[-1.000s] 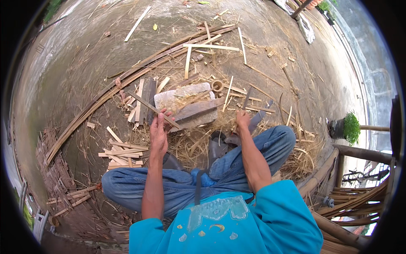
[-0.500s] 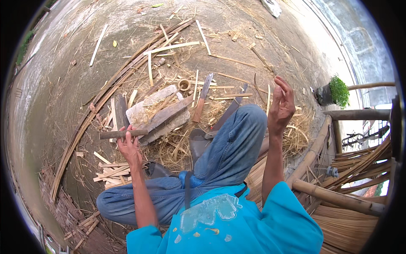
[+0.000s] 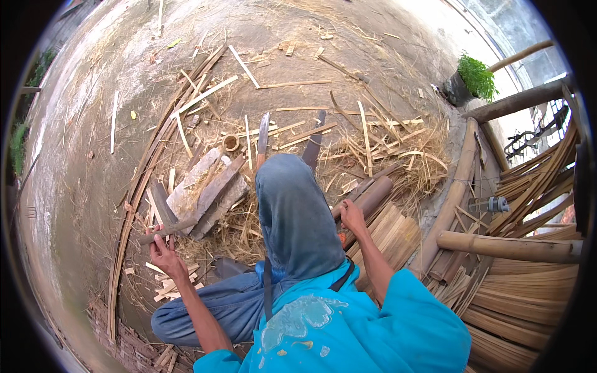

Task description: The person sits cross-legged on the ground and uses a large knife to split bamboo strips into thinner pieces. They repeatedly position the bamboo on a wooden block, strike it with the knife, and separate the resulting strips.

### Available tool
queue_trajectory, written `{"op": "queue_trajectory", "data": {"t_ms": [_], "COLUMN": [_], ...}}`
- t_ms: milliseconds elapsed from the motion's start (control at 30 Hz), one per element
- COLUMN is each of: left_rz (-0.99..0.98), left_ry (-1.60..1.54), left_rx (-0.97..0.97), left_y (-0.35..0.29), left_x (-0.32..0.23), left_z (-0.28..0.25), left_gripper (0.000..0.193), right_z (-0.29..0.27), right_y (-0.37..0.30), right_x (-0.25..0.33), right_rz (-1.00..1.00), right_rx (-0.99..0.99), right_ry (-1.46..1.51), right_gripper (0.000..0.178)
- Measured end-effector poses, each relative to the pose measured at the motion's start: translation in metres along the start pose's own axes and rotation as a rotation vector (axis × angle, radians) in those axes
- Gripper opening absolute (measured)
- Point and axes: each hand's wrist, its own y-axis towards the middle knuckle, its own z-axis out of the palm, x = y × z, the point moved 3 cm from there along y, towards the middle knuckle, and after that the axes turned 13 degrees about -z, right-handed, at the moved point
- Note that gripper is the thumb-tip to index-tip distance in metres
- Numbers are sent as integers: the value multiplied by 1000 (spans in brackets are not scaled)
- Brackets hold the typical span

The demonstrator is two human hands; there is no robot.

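Note:
My left hand grips a short brown stick, whose far end lies by the stone and wood blocks. My right hand is closed beside my raised knee, at the near end of dark bamboo pieces; what its fingers hold, if anything, is hard to see. Under that forearm lies a stack of split bamboo slats. In front of me are a pale stone block and a dark wooden block. Past my knee lie a knife and a broad dark blade, its lower part hidden.
Fibre shavings and pale strips litter the ground. Long bent bamboo strips curve along the left. At right are a bamboo rail, a clear jar and a potted plant. A bamboo ring sits beyond the blocks.
My right hand has come down from its raised place to the bamboo pieces at my right. My knee has swung left, and the view has shifted. My left hand keeps the stick.

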Motion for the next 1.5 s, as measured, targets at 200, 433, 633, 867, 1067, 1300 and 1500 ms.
{"op": "queue_trajectory", "data": {"t_ms": [200, 433, 633, 867, 1067, 1300, 1500], "left_rz": [-4, 2, 104, 77, 117, 75, 40], "left_ry": [11, 40, 285, 261, 247, 324, 378], "left_rx": [-44, 57, 6, 109, 121, 65, 83], "left_y": [7, 17, 10, 0, -5, -3, -9], "left_x": [-10, -20, -13, -3, -8, 5, -16], "left_z": [7, 33, 14, 31, 38, 27, 31], "left_gripper": [34, 30, 24, 26, 42, 37, 36], "right_z": [32, 39, -9, -125, -127, -8, 89], "right_y": [-14, -8, -2, -10, -43, -59, -81], "right_x": [34, 10, 73, 224, 386, 444, 430], "right_rz": [142, 208, 130, -161, -690, -603, -550], "right_rx": [14, -118, -513, -235, 120, 190, 698], "right_ry": [-159, -18, 659, 1533, 1223, 987, 719], "right_gripper": [49, 54, 41, 50, 77, 40, 44]}}
